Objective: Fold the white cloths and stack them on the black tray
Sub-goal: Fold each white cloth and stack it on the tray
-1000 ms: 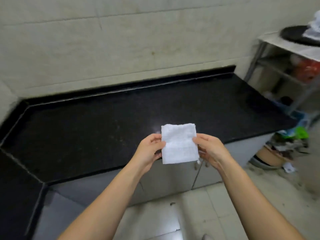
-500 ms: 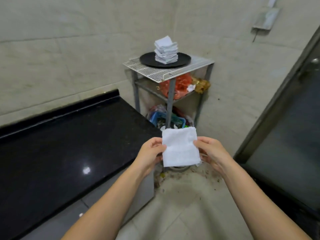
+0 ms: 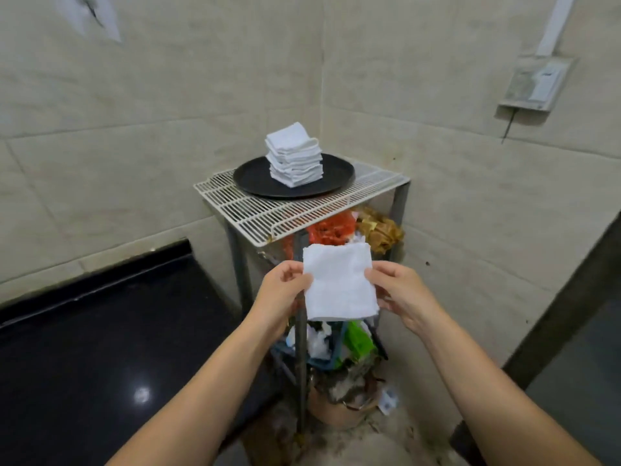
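I hold a folded white cloth (image 3: 339, 282) upright in front of me, below and in front of the rack. My left hand (image 3: 282, 294) pinches its left edge and my right hand (image 3: 400, 290) pinches its right edge. Farther off, a round black tray (image 3: 255, 179) sits on a white wire rack (image 3: 255, 213) in the room's corner. A stack of several folded white cloths (image 3: 295, 156) stands on the tray, slightly uneven.
A black stone counter (image 3: 100, 348) runs along the left wall. Under the rack's top sit orange and brown bags (image 3: 336, 228), more bags and a clay pot (image 3: 336, 412) on the floor. A dark door frame (image 3: 571, 297) is on the right.
The view has swung right from the counter to the rack and moved closer to it. Both hands keep the same hold on the folded cloth.
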`<state>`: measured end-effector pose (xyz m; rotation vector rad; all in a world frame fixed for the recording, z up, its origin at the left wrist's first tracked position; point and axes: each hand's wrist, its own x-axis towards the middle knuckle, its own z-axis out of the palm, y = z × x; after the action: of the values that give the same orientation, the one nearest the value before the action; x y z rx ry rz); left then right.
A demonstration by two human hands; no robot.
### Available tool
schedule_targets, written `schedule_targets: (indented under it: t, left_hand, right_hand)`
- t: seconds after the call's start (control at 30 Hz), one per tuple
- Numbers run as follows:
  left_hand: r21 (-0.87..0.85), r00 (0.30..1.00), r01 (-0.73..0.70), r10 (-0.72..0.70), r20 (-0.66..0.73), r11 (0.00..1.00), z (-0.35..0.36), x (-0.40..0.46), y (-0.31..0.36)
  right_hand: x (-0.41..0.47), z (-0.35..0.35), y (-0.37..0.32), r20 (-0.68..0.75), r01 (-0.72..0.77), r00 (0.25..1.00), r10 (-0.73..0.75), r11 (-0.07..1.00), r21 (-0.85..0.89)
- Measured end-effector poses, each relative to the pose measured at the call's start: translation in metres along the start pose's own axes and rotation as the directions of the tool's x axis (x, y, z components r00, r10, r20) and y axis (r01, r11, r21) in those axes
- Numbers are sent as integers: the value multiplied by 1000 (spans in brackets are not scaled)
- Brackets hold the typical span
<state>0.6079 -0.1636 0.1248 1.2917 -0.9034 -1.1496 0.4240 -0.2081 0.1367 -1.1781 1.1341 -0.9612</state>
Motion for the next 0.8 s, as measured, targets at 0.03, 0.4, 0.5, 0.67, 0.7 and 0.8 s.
schedule_targets:
  t: [0.03,0.4,0.5,0.67,0.7,0.8]
  left_hand:
    - [-7,1000,-28,28,-7,1000,4,19,13]
    - [103,879,-282,299,-372,954,32,216,142]
    - [197,792,-268,333,-512,943,30,268,166]
    - [226,671,-182,289,-683,957,20,339,192]
    - [239,646,-154,281,-710,959,17,350,194]
    - [292,610,-45,258,-749,955,9,374,188]
  right_hand:
    - [21,-2,-13,-4,39,999,-39,999,-25]
    - [264,11,-155,296,396,892,-340,906,-151]
    - [333,32,-184,401,402,862,-311,901,-165]
    - [418,68,-222,521,386,813,-259,910,-150]
    - [430,74,-225,530,381,812,-246,910,-161]
    - [463,87,-218,543,361,817,-194,906,-220]
